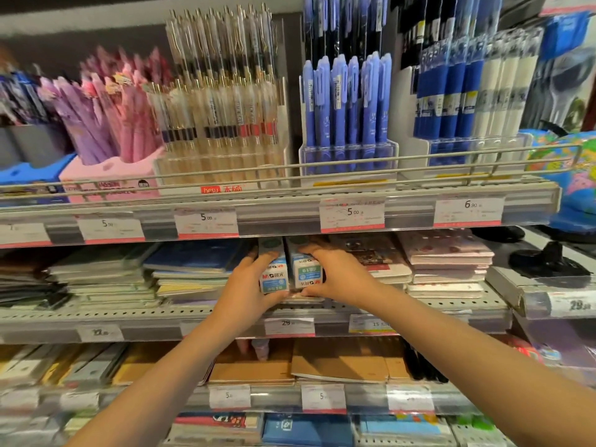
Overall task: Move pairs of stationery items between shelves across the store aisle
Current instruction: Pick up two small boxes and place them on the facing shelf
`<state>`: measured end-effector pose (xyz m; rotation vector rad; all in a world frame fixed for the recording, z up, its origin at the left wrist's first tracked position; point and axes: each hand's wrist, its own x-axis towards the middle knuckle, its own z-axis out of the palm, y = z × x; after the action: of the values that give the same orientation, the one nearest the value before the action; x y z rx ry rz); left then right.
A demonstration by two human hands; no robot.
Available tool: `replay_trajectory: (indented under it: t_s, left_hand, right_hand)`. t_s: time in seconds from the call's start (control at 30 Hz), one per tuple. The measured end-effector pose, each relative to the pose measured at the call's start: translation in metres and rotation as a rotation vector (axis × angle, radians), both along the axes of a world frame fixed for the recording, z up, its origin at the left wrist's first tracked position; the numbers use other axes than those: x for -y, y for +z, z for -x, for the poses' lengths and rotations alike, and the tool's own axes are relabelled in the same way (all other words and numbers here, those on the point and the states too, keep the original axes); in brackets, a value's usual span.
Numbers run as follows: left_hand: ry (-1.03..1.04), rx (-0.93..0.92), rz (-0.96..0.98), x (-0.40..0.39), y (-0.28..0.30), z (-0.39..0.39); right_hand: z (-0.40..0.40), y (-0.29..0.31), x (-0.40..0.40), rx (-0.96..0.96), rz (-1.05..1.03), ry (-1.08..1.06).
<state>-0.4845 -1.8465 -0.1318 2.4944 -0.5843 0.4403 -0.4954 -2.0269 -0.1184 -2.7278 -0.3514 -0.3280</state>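
Two small white and blue stationery boxes stand side by side on the middle shelf, between stacks of notebooks. My left hand (248, 285) is wrapped around the left box (273, 275), fingers on its left side and thumb under its front. My right hand (335, 275) grips the right box (305, 269), whose label is upside down. The boxes touch each other. Their back ends reach under the upper shelf and are partly hidden.
Above, a shelf with a wire rail (290, 175) holds racks of pens (346, 101). Notebook stacks (193, 269) flank the boxes on both sides. The lower shelf carries brown notebooks (338, 359). A globe (567, 175) stands at the right.
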Motion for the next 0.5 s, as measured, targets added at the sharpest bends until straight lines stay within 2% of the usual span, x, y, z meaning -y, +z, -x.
replay_trajectory:
  t_s: [0.23,0.5]
  left_hand:
    - [-0.097,0.027,0.072,-0.010,-0.003,0.013]
    - [-0.060,-0.022,0.229,-0.036,0.003,0.046]
  right_hand:
    - [0.023,-0.003,0.005,0.076,0.026,0.062]
    - [0.060,-0.003,-0.003,0.167,-0.157,0.101]
